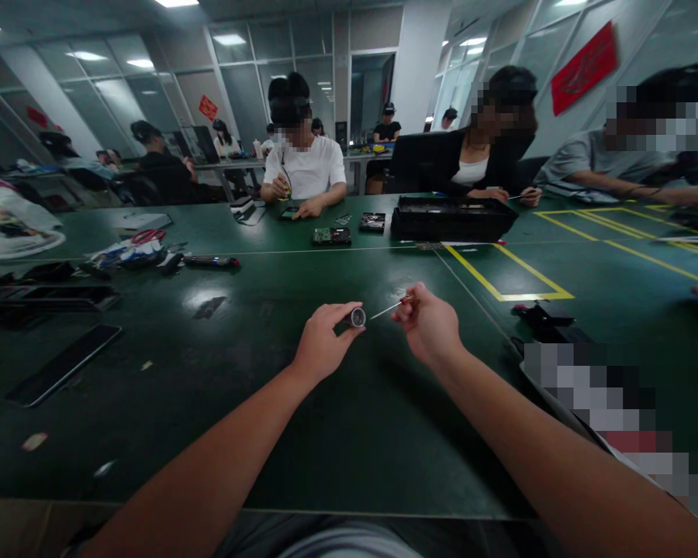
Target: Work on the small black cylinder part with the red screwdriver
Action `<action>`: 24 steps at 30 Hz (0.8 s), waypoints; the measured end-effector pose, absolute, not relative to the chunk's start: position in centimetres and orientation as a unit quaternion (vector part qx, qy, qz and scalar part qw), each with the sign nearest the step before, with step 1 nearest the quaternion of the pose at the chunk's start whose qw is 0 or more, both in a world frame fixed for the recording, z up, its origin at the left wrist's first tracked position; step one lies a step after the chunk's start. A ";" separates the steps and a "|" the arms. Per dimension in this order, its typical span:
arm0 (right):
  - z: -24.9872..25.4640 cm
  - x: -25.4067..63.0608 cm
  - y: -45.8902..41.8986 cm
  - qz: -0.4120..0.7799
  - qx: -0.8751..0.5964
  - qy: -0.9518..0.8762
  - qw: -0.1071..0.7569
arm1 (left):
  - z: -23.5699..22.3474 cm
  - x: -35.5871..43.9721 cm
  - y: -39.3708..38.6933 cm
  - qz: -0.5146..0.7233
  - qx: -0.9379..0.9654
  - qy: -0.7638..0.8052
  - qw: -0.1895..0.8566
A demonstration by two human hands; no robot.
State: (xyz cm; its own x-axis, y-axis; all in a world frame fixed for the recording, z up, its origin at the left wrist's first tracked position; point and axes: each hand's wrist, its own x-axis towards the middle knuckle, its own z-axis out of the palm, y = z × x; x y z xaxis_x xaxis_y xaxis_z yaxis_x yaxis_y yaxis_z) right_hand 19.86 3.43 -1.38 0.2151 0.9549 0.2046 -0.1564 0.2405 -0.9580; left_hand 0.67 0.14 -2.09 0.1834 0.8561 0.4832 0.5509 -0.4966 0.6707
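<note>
My left hand (321, 341) is closed round a small dark cylinder (357, 317), whose round, light-rimmed end faces right and toward me. What lies inside that end is too small to make out. In my right hand (435, 329) is a screwdriver (387, 309) with a thin metal shaft and a reddish handle, mostly hidden by the fingers. Its tip points left and stands just short of the cylinder's end, seemingly apart from it. Both hands are above the green table (349, 434), near its middle.
A phone (63, 364) lies at left, with a dark pen-like tool (211, 262) and red-handled scissors (146, 237) farther back. Beyond my hands are a black tray-like case (454, 221) and hard drives (331, 235). A pixelated item (610, 426) lies right. Several people sit across the table.
</note>
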 end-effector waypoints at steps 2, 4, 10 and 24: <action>-1.8 20.0 3.9 0.423 -0.442 -0.439 0.658 | -2.0 0.7 0.1 0.430 0.747 0.478 0.170; -2.0 19.9 3.9 0.392 -0.447 -0.438 0.674 | -2.1 0.6 0.2 0.429 0.740 0.489 0.170; -1.3 19.2 2.5 0.351 -0.443 -0.468 0.679 | -2.1 0.7 0.2 0.428 0.743 0.487 0.168; -0.3 19.1 1.6 0.255 -0.448 -0.556 0.652 | -2.4 0.5 0.5 0.418 0.764 0.473 0.133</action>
